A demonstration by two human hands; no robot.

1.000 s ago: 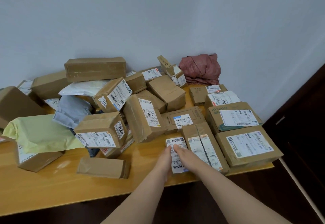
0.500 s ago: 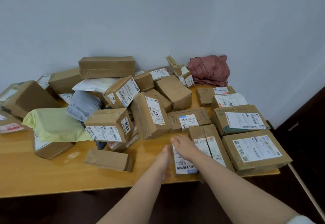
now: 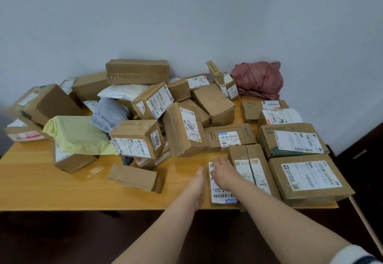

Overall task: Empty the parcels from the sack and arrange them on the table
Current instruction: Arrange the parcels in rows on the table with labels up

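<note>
Twenty-odd parcels (image 3: 213, 104) crowd the wooden table (image 3: 41, 187), most of them brown cardboard boxes with white labels. On the left and in the middle they lie in a loose heap, tilted and stacked on one another. Three soft mailers sit among them: one yellow-green (image 3: 76, 135) draped over a box, one grey (image 3: 109, 114) and one white (image 3: 124, 91) behind it. One long box (image 3: 136, 71) tops the heap. Two boxes facing the front show the numbers 2002 (image 3: 136, 139) and 2004 (image 3: 184, 128). One small box (image 3: 135, 177) lies alone on the bare wood in front of the heap.

Two bare hands reach in near the front edge, right of centre. The left hand (image 3: 196, 182) stands on its edge, fingers straight, against the left side of a flat parcel (image 3: 222, 193) with a barcode label. The right hand (image 3: 222, 172) lies palm-down on top of that parcel, fingers loose and not wrapped round it.

To the right, five boxes lie flat and side by side, touching: one long narrow box (image 3: 252, 166) just beside the flat parcel, one large box (image 3: 308, 178) at the front corner, one marked HYNAUT (image 3: 290, 139) behind it, and two smaller ones further back. One crumpled pinkish-red sack (image 3: 259, 79) sits at the back right against the wall, clear of the hands. One dark cabinet (image 3: 369, 160) stands beside the table.
</note>
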